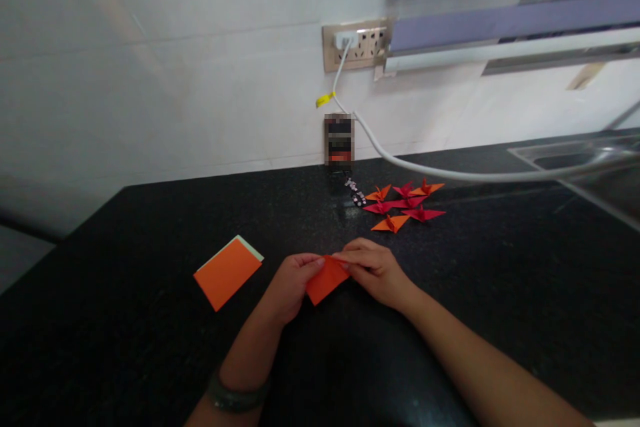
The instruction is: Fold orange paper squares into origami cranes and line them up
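Both my hands hold one folded orange paper [324, 280] just above the black countertop [125, 347]. My left hand [290, 285] pinches its left edge, fingers closed. My right hand [376, 270] presses its top right corner with closed fingers. A stack of square papers [227, 271], orange on top with a pale sheet peeking out behind, lies to the left of my left hand. Several folded orange and red paper cranes [405, 203] sit in a cluster behind my hands.
A small dark device [339, 140] leans against the white wall, with a small patterned object [355, 191] lying in front of it. A white cable [450, 172] runs from the wall socket [356, 43] to the right. A steel sink [580, 153] lies at the far right.
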Demonstrator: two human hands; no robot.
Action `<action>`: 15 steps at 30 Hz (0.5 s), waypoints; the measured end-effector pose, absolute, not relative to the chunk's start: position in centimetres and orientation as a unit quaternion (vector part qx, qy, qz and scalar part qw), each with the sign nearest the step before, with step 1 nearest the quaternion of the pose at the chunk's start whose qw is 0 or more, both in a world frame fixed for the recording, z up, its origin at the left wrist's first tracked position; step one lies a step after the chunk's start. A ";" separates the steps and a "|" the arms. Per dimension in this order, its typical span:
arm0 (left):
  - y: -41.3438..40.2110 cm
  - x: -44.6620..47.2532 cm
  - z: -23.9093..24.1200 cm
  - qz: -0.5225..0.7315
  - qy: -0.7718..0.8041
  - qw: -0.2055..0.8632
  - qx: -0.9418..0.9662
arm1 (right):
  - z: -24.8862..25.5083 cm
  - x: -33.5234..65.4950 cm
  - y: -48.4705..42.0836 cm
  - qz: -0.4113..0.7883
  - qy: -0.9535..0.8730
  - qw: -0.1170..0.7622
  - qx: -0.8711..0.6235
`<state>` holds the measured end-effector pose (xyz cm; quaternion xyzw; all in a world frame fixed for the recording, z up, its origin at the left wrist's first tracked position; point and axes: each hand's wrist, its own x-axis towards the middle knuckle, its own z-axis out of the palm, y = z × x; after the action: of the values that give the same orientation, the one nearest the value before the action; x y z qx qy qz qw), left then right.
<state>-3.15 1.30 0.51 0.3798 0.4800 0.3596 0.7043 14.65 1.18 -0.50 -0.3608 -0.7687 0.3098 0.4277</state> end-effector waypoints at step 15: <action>1.6 -3.6 1.1 0.360 0.458 0.744 0.327 | 0.2 15.4 1.2 0.175 -0.886 0.296 -0.312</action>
<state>-3.58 1.60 1.11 0.3271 0.4581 0.3600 0.7440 15.37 1.24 0.17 -0.3122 -0.8856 0.1748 0.2961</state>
